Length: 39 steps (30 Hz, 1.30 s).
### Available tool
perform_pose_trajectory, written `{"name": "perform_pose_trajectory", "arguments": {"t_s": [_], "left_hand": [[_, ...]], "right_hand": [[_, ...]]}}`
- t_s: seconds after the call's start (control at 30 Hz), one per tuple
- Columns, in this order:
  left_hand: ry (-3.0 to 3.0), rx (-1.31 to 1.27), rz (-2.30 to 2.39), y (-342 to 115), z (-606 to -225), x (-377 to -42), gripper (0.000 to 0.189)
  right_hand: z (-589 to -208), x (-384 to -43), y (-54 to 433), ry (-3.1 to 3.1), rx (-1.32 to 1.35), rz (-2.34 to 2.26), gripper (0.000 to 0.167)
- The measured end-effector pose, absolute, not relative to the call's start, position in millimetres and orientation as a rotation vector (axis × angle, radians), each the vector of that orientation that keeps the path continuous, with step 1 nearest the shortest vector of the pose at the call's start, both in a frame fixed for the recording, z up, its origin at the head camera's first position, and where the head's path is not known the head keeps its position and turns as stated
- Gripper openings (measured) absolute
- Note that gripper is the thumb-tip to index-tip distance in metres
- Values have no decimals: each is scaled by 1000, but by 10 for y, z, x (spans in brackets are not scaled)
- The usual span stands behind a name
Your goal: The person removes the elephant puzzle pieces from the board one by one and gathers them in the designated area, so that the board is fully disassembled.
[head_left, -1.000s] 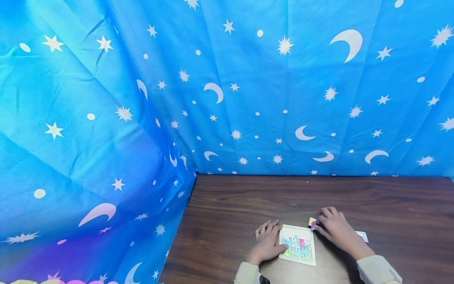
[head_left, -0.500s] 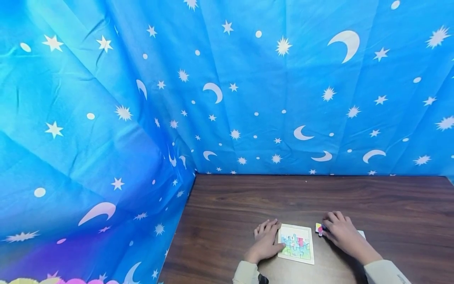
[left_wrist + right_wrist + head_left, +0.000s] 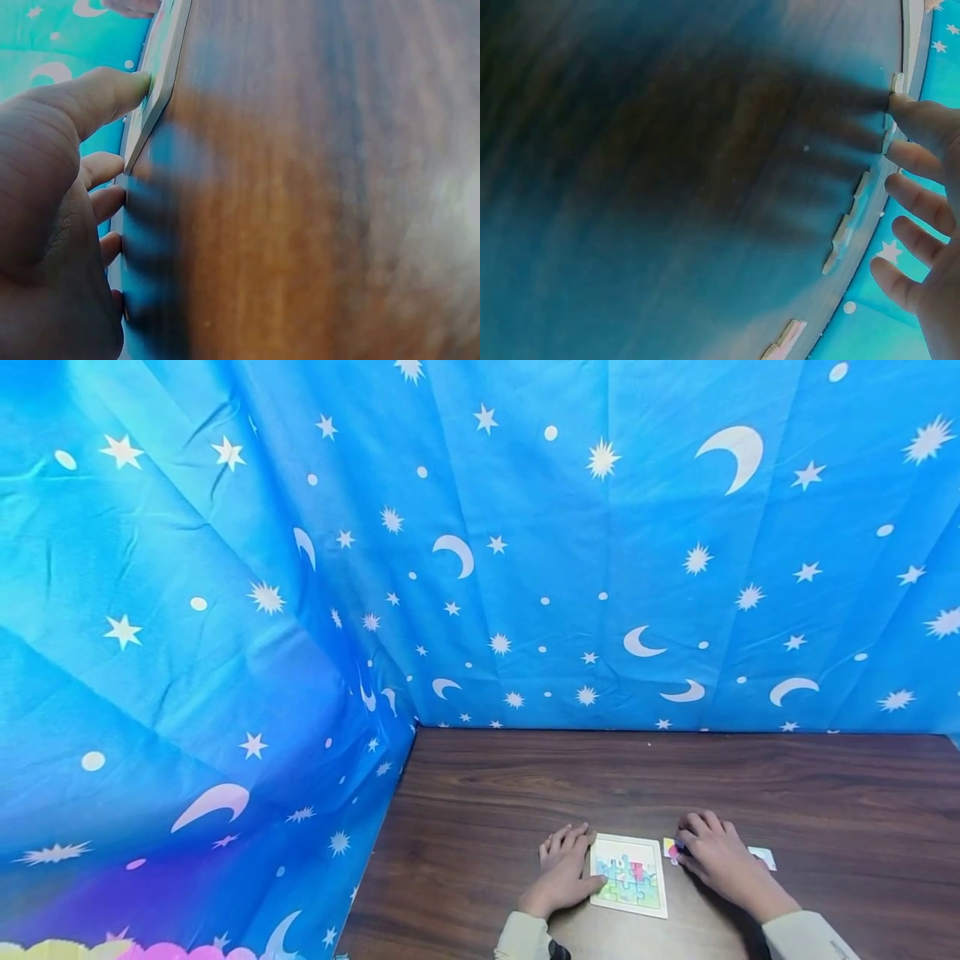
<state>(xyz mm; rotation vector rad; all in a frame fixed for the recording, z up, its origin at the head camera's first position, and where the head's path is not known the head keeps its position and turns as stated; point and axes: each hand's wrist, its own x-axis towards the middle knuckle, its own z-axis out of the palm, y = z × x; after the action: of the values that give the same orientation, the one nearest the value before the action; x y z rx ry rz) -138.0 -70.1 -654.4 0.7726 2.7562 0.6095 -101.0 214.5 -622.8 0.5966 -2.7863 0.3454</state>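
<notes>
A square jigsaw puzzle board (image 3: 627,847) with a pale frame lies on the table, its lower part filled with interlocked blue, green and red pieces. My left hand (image 3: 561,870) rests along its left side, thumb on the board's edge and fingers loosely extended; in the left wrist view the thumb (image 3: 124,91) presses the rim. Just right of the board, my right hand (image 3: 722,865) pinches a yellow and pink jigsaw piece (image 3: 669,848) low over the table. The right hand hides part of that piece in the head view.
A loose pale jigsaw piece (image 3: 764,858) lies right of my right hand. More pieces (image 3: 849,225) lie along the table below my fingers in the right wrist view. A blue star-and-moon cloth (image 3: 525,568) hangs behind the dark wooden table (image 3: 480,785) and along its left side.
My right hand has drawn the yellow and pink piece slightly right and nearer from the board's upper right corner, then shifted slightly back left. My left hand stays on the board.
</notes>
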Motion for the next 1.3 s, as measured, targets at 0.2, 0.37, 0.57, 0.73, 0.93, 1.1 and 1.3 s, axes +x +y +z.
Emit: {"name": "perform_pose_trajectory", "arguments": {"t_s": [0.2, 0.37, 0.57, 0.73, 0.93, 1.1, 1.3], "left_hand": [[2772, 779, 598, -696, -6616, -1334, 66], [2792, 789, 590, -704, -6598, -1308, 67], [2831, 834, 612, -680, -6617, -1326, 66], [2811, 830, 624, -660, -6595, -1330, 66], [2798, 800, 651, -669, -6544, -1328, 66], [2829, 823, 634, -684, -6544, -1341, 65], [2834, 779, 589, -648, -6522, -1336, 67]], "right_hand": [[-6188, -952, 2093, -2688, 606, 428, 25], [-6071, -860, 1930, -2776, 665, 524, 28], [-6110, -825, 1845, -2837, 726, 494, 26], [-6148, -828, 1851, -2814, 723, 486, 25], [-6215, -862, 1817, -2705, 713, 498, 33], [-6217, -871, 1780, -2697, 652, 537, 38], [-6203, -856, 1779, -2796, 600, 586, 33]]}}
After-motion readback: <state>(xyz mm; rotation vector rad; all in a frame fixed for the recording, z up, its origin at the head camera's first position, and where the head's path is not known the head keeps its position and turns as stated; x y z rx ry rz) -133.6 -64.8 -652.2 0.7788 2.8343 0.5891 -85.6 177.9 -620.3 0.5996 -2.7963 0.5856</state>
